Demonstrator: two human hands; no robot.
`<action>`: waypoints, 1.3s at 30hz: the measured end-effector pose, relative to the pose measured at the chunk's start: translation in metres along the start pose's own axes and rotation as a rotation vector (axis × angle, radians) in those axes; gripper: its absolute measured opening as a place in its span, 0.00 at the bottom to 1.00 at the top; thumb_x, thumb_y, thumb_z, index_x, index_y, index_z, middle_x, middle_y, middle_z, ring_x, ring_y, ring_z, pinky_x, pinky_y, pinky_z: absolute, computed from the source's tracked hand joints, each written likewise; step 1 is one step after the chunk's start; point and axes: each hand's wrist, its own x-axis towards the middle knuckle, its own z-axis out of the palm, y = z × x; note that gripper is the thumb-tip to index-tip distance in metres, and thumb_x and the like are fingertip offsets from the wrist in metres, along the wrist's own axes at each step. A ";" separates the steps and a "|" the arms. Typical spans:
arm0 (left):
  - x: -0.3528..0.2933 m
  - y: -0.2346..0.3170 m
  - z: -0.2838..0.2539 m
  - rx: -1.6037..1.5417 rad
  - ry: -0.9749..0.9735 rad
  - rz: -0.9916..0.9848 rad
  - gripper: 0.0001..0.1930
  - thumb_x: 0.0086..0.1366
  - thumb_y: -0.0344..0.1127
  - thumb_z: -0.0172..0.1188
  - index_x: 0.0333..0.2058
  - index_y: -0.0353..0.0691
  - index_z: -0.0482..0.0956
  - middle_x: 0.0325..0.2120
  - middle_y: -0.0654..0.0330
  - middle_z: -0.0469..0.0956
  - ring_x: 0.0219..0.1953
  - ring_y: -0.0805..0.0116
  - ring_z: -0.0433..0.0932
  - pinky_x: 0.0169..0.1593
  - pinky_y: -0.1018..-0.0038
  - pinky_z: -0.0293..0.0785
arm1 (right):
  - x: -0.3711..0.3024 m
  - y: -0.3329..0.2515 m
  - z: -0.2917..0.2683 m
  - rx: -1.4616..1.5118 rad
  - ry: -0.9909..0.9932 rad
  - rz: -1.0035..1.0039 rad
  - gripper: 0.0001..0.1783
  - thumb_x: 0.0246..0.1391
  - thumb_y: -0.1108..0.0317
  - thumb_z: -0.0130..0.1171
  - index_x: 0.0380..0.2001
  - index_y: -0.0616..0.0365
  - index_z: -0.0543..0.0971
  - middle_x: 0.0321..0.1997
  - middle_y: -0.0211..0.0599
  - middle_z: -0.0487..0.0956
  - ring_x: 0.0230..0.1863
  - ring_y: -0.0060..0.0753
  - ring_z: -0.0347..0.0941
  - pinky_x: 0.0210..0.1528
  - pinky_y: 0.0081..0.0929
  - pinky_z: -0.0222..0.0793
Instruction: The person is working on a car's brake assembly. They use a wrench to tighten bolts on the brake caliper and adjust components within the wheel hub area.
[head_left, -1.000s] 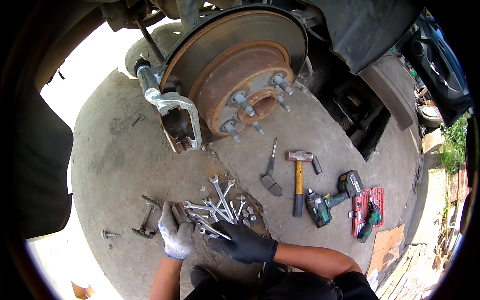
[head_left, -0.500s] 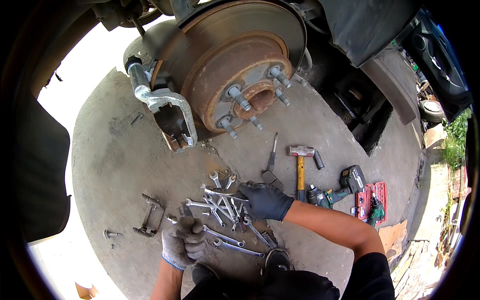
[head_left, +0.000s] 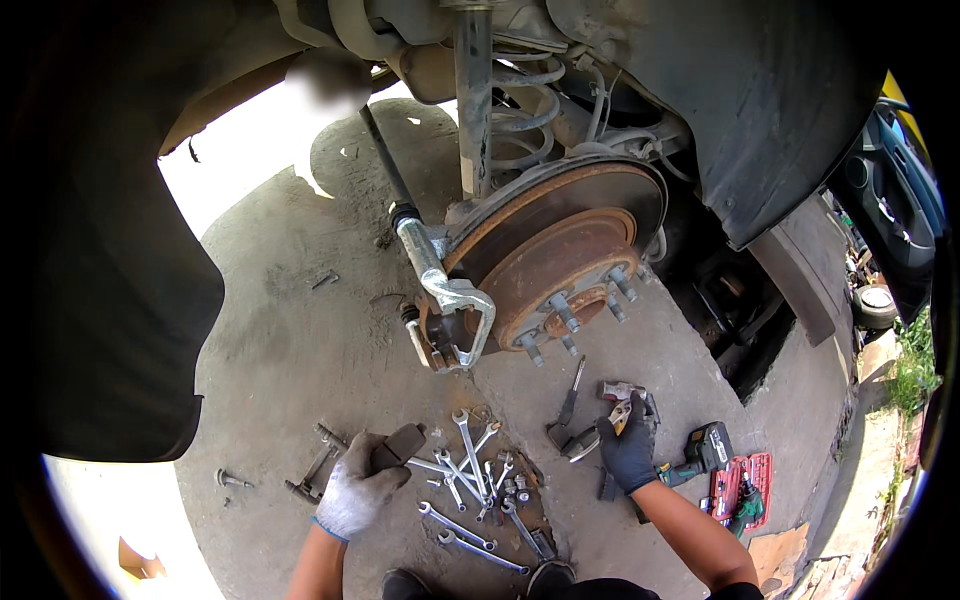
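In my left hand (head_left: 358,485), which wears a pale glove, a dark brake pad (head_left: 400,446) is gripped above the bare floor beside the wrenches. My right hand (head_left: 628,455), in a black glove, is closed round the yellow handle of a hammer (head_left: 622,391); the handle is mostly hidden under the fingers. A shiny metal tool (head_left: 584,446) lies against the thumb side of that hand, its kind unclear. Left of it is a screwdriver (head_left: 570,405). Between my hands several combination wrenches (head_left: 468,450) are heaped on the concrete, with a few sockets (head_left: 517,488) beside them.
Ahead stands a rusty brake disc and hub (head_left: 560,260) with bare studs. A metal caliper part (head_left: 450,290) hangs at its left. A bracket (head_left: 318,462) and a bolt (head_left: 232,480) lie at left. On the right are a cordless driver (head_left: 705,450) and a red socket case (head_left: 760,475).
My left hand has risen and turned, bringing the brake pad into view. My right hand has gone from the wrenches to the hammer, and the metal tool it held now lies beside it. The view has tilted up.
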 end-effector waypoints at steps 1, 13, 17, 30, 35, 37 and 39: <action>0.002 0.001 -0.004 0.223 0.058 0.131 0.24 0.63 0.29 0.75 0.56 0.33 0.79 0.34 0.52 0.83 0.32 0.60 0.82 0.38 0.62 0.80 | 0.010 -0.029 -0.025 -0.210 0.145 -0.241 0.35 0.68 0.64 0.71 0.73 0.66 0.74 0.53 0.51 0.87 0.50 0.51 0.87 0.53 0.42 0.83; -0.017 0.063 0.004 -0.162 -0.171 0.300 0.35 0.57 0.27 0.81 0.64 0.31 0.81 0.48 0.53 0.89 0.47 0.63 0.90 0.52 0.67 0.87 | 0.034 -0.244 -0.046 0.934 -1.034 0.052 0.21 0.76 0.57 0.69 0.62 0.59 0.81 0.46 0.38 0.89 0.45 0.26 0.84 0.51 0.33 0.81; -0.018 0.041 0.008 -0.650 -0.151 0.249 0.34 0.60 0.21 0.76 0.66 0.27 0.77 0.48 0.52 0.88 0.43 0.67 0.87 0.48 0.68 0.85 | 0.028 -0.281 -0.069 0.830 -0.732 -0.065 0.18 0.76 0.63 0.71 0.61 0.60 0.82 0.45 0.32 0.88 0.44 0.19 0.81 0.51 0.26 0.80; -0.024 0.068 0.000 0.323 -0.119 0.469 0.13 0.75 0.32 0.64 0.51 0.29 0.80 0.40 0.42 0.87 0.44 0.43 0.88 0.49 0.56 0.84 | 0.036 -0.292 -0.084 0.402 -0.486 -0.293 0.26 0.68 0.55 0.74 0.60 0.58 0.82 0.46 0.45 0.89 0.40 0.42 0.87 0.47 0.40 0.84; -0.029 0.073 -0.012 0.426 -0.379 0.585 0.16 0.75 0.35 0.62 0.56 0.35 0.79 0.41 0.38 0.86 0.46 0.32 0.87 0.49 0.48 0.84 | 0.051 -0.283 -0.088 0.511 -0.758 -0.500 0.24 0.69 0.62 0.75 0.63 0.58 0.83 0.47 0.43 0.89 0.42 0.35 0.88 0.47 0.35 0.84; -0.027 0.080 -0.017 0.384 -0.301 0.496 0.14 0.72 0.36 0.69 0.51 0.36 0.85 0.37 0.46 0.88 0.39 0.49 0.89 0.45 0.57 0.83 | 0.044 -0.277 -0.084 0.628 -0.758 -0.395 0.21 0.70 0.66 0.74 0.62 0.60 0.83 0.47 0.41 0.90 0.43 0.29 0.88 0.47 0.32 0.84; -0.031 0.097 -0.024 0.203 -0.235 0.349 0.12 0.68 0.34 0.74 0.47 0.36 0.88 0.36 0.51 0.90 0.39 0.64 0.88 0.45 0.64 0.83 | 0.033 -0.267 -0.074 0.957 -0.690 -0.094 0.18 0.72 0.68 0.73 0.60 0.62 0.83 0.47 0.39 0.91 0.44 0.25 0.87 0.47 0.30 0.84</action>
